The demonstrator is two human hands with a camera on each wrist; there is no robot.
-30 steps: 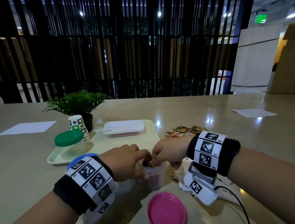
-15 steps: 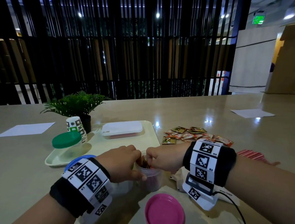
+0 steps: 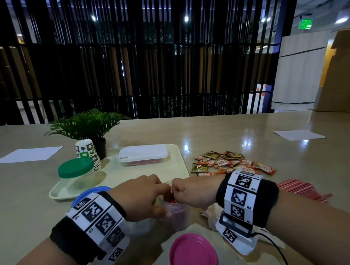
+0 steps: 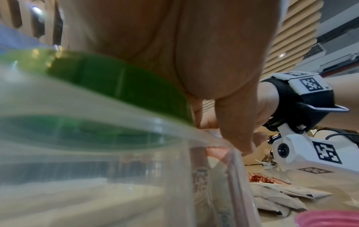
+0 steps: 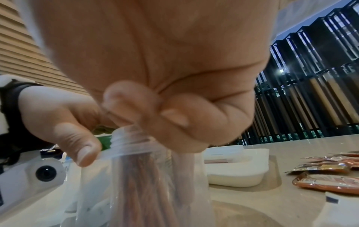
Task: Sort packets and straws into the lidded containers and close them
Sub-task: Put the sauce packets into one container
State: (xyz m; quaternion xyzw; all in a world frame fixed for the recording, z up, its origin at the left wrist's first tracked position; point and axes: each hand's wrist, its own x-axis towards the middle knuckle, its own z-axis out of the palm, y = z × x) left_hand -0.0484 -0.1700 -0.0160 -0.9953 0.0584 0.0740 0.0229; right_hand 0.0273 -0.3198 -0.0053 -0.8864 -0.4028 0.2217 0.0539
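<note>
A clear jar [image 3: 179,217] stands near the table's front edge, with several reddish stick packets [image 5: 143,176] upright inside it. My left hand [image 3: 153,197] grips the jar near the rim, thumb [image 5: 81,150] on its near side. My right hand [image 3: 182,192] is at the jar's mouth, its curled fingers [image 5: 155,116] pinching the packet tops. The jar's pink lid [image 3: 192,251] lies flat in front of it. A loose pile of packets [image 3: 231,164] lies behind my right wrist. Red straws [image 3: 301,189] lie to the right.
A pale tray [image 3: 181,164] behind the hands carries a green-lidded jar [image 3: 75,170] and a white lidded box [image 3: 143,154]. A blue lid [image 3: 90,193] and another clear container [image 4: 97,153] with a green lid [image 4: 116,92] sit under my left wrist. White wrappers [image 4: 281,198] lie under my right wrist.
Both hands stay at the jar. My right fingers have closed in tighter over its mouth. The view has shifted, so the packet pile and straws now show.
</note>
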